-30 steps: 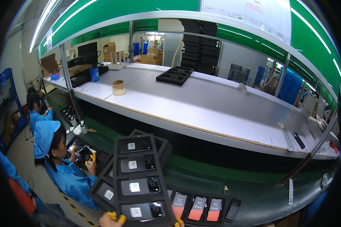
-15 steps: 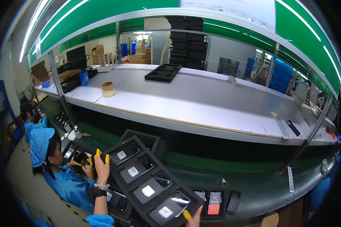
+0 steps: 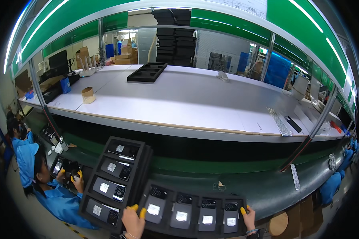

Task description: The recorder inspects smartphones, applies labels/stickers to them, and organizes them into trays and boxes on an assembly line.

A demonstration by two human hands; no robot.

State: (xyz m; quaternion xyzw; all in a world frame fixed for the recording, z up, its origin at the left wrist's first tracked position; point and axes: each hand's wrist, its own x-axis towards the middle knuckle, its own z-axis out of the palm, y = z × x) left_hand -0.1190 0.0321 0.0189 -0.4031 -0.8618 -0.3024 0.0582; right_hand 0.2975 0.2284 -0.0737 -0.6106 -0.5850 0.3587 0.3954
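My left hand [image 3: 133, 221], yellow covers on its fingertips, grips the left end of a black tray [image 3: 219, 215]. At the tray's right end my right hand [image 3: 249, 220] is closed on the rim, also with yellow fingertip covers. Several dark phones [image 3: 182, 211] lie in a row in its slots, camera ends away from me, each with a white label. Whether the tray rests on the surface below or is held above it, I cannot tell. Left of it stands a stack of black trays [image 3: 144, 171]; the top one holds several more labelled phones [image 3: 108, 187].
A green work surface [image 3: 267, 195] runs along the front, with a label strip [image 3: 295, 177] on it. Behind is a raised white shelf [image 3: 187, 103] carrying an empty black tray [image 3: 147, 72] and a tape roll [image 3: 88, 95]. A co-worker in blue [image 3: 56, 199] handles something at left.
The held tray has swung from a diagonal tilt to nearly crosswise, down and right of the stack. The stacked tray's phones are uncovered; phones with orange screens are now out of sight. My view has shifted right.
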